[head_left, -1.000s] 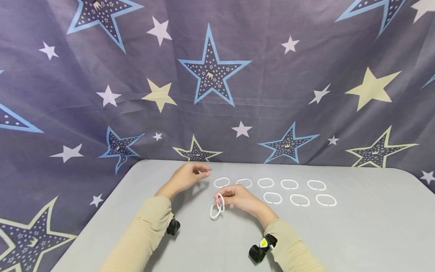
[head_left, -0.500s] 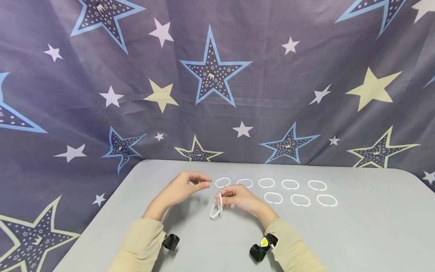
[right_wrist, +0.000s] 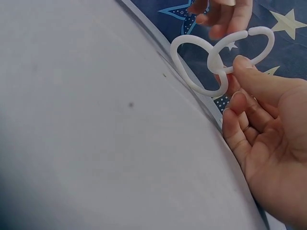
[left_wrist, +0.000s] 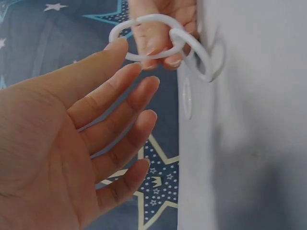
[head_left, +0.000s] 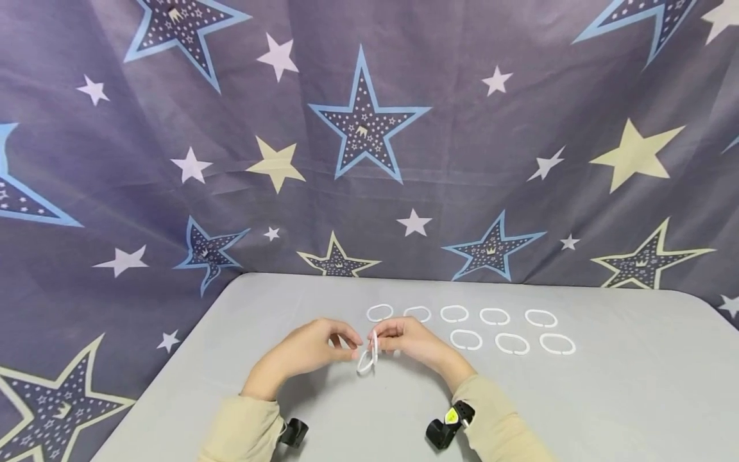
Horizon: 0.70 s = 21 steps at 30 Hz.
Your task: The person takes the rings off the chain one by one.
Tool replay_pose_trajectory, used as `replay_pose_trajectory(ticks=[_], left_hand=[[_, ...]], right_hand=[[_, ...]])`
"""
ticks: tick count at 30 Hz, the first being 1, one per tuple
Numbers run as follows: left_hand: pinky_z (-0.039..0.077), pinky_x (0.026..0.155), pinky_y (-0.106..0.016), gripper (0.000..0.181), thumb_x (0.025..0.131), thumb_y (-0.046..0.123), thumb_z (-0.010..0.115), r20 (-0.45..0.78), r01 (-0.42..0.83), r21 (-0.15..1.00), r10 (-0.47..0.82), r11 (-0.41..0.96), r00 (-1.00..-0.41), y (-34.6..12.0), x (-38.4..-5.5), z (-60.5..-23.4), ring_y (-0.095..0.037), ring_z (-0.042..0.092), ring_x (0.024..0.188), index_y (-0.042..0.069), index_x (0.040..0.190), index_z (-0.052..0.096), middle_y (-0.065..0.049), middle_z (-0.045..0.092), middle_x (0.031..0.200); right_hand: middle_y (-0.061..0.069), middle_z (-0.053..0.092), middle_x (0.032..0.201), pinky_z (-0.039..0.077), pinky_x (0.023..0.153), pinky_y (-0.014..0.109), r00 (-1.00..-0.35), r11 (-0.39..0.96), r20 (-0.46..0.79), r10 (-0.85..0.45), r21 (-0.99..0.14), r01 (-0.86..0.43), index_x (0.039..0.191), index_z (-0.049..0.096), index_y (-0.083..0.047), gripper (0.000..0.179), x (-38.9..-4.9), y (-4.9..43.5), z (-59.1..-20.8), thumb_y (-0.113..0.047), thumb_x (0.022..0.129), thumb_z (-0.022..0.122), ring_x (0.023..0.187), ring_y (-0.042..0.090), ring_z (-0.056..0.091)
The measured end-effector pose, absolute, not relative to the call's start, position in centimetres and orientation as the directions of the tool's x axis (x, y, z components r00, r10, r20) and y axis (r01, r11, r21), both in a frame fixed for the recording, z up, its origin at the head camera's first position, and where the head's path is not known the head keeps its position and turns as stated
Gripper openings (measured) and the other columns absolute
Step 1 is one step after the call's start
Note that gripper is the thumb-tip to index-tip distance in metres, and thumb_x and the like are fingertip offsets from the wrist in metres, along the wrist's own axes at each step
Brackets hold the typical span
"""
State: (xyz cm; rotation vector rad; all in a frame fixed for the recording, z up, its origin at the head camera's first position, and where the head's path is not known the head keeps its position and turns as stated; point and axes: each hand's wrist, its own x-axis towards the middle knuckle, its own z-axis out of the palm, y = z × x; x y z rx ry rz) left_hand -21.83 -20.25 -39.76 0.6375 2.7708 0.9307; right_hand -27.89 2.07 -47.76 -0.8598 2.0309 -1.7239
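My right hand [head_left: 420,345] pinches a white oval plastic link [right_wrist: 231,38] between thumb and fingers, just above the table. The small gap in this link shows at its upper edge in the right wrist view. A second white link [right_wrist: 174,53] is threaded through it and hangs free. To the left, close by the pair, is my left hand [head_left: 306,353], its fingers loosely extended. In the left wrist view its thumb tip overlaps the pinched link, but the right wrist view shows those fingers apart from it.
On the grey table [head_left: 635,391], several loose white links lie in two rows behind and to the right of my hands, such as the link [head_left: 556,352] at the right end. A star-patterned curtain [head_left: 462,173] hangs behind the table's far edge.
My left hand has drawn back toward me from the table's far side, then come in beside the linked pair. My right hand holds nearly still, with the links turned a little.
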Motion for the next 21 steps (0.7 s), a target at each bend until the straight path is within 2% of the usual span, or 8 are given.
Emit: replay_pose_trajectory(ticks=[5, 12, 21], left_hand=[[0.046, 0.069, -0.027, 0.02, 0.084, 0.024, 0.08, -0.023, 0.354, 0.611, 0.463, 0.708, -0.886, -20.2, -21.6, -40.3, -0.01, 0.058, 0.078, 0.012, 0.1, 0.076, 0.008, 0.068, 0.091], [0.042, 0.061, -0.027, 0.024, 0.076, 0.025, 0.085, -0.099, 0.294, 0.591, 0.429, 0.751, -0.898, -19.8, -21.3, -40.9, -0.009, 0.051, 0.069, 0.016, 0.096, 0.076, 0.008, 0.062, 0.079], [0.042, 0.066, -0.028, 0.018, 0.076, 0.024, 0.086, -0.121, 0.301, 0.577, 0.444, 0.76, -0.888, -19.2, -21.2, -41.2, -0.011, 0.052, 0.075, 0.019, 0.09, 0.076, 0.008, 0.063, 0.086]], right_hand=[[0.009, 0.073, 0.092, 0.049, 0.069, 0.023, -0.762, 0.08, 0.121, -0.636, -0.972, -0.221, 0.106, 0.068, 0.009, 0.022, -27.9, 2.0, -47.9, -0.006, 0.09, 0.069, 0.077, 0.011, 0.062], [0.015, 0.072, 0.095, 0.05, 0.07, 0.023, -0.756, 0.066, 0.125, -0.642, -0.974, -0.217, 0.109, 0.066, 0.011, 0.024, -27.7, 2.0, -48.0, -0.005, 0.091, 0.068, 0.079, 0.011, 0.063], [0.017, 0.072, 0.095, 0.048, 0.068, 0.021, -0.759, 0.054, 0.128, -0.639, -0.976, -0.211, 0.109, 0.065, 0.013, 0.024, -27.7, 2.0, -47.7, -0.003, 0.091, 0.067, 0.077, 0.011, 0.061]])
